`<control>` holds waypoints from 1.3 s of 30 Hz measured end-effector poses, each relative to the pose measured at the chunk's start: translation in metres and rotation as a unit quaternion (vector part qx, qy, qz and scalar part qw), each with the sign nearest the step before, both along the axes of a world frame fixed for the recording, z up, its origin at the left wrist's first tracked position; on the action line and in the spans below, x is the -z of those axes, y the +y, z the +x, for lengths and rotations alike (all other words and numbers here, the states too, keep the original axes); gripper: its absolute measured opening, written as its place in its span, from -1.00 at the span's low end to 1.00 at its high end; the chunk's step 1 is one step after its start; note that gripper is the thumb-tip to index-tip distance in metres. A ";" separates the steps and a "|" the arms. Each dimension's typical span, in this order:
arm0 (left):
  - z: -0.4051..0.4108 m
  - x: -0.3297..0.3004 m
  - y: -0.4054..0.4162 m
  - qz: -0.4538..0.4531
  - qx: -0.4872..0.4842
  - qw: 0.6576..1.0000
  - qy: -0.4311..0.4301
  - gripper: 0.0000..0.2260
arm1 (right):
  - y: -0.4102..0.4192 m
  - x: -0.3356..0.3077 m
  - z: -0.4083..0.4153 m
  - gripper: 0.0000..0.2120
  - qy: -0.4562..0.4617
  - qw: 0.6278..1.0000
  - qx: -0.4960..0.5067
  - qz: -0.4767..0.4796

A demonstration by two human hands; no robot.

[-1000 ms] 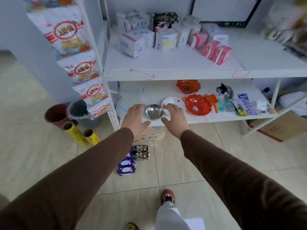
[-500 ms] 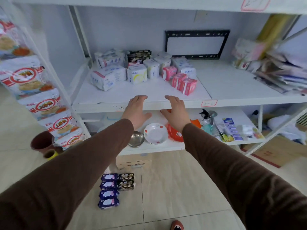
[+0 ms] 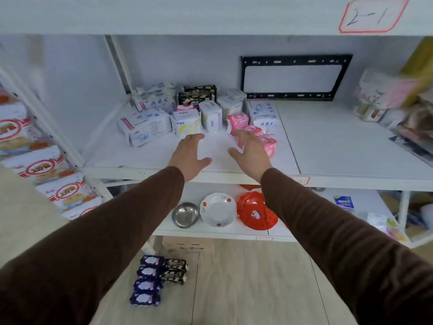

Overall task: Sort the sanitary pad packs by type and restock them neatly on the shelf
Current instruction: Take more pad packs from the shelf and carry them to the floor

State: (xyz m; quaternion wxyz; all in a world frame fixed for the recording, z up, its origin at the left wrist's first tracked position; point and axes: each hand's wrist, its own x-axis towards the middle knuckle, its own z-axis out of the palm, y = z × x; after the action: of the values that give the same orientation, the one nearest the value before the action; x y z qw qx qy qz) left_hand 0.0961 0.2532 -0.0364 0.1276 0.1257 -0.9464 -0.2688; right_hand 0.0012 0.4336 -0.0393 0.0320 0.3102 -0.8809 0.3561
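Sanitary pad packs lie mixed on the white middle shelf [image 3: 328, 148]: a long white pack [image 3: 145, 127] at the left, white ABC packs [image 3: 187, 124], pink packs [image 3: 269, 144] and a black patterned pack [image 3: 198, 95] at the back. My left hand [image 3: 191, 156] hovers open over bare shelf just in front of the white packs. My right hand [image 3: 249, 152] is open too, its fingers reaching the pink packs and partly covering them. On the floor below lie several purple packs [image 3: 147, 280] and two black packs [image 3: 174, 270].
A black metal bracket [image 3: 295, 77] leans on the back wall. Cluttered bags [image 3: 398, 109] fill the shelf's right end. The lower shelf holds a steel bowl [image 3: 185, 214], a white dish [image 3: 218, 209] and a red plastic dish [image 3: 254, 211]. Snack bags [image 3: 42, 165] hang at the left.
Both hands rose from the lower shelf's front edge to over the middle shelf and moved in toward the packs. The view tilted up and closer.
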 end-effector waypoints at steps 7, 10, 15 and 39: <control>-0.037 0.001 -0.054 -0.011 -0.032 0.999 0.002 -0.36 | -0.044 -0.003 -0.039 -0.45 -0.024 0.999 -0.030 0.009; -0.052 0.001 -0.082 -0.008 -0.040 0.999 0.008 -0.38 | -0.066 -0.007 -0.060 -0.44 -0.026 0.999 -0.039 0.023; -0.078 0.001 -0.116 -0.019 -0.040 0.999 0.000 -0.34 | -0.095 -0.022 -0.095 -0.46 -0.041 0.998 -0.017 0.046; -0.149 0.020 -0.166 -0.113 -0.075 0.986 -0.098 -0.21 | -0.194 0.012 -0.183 -0.25 -0.047 0.979 0.073 0.185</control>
State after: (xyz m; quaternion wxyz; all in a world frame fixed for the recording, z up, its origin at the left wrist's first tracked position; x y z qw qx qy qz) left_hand -0.0530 0.0870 -0.0561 0.0672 0.2067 -0.9665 -0.1363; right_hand -0.1818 0.2398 -0.0515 -0.0414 0.2283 -0.9523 0.1982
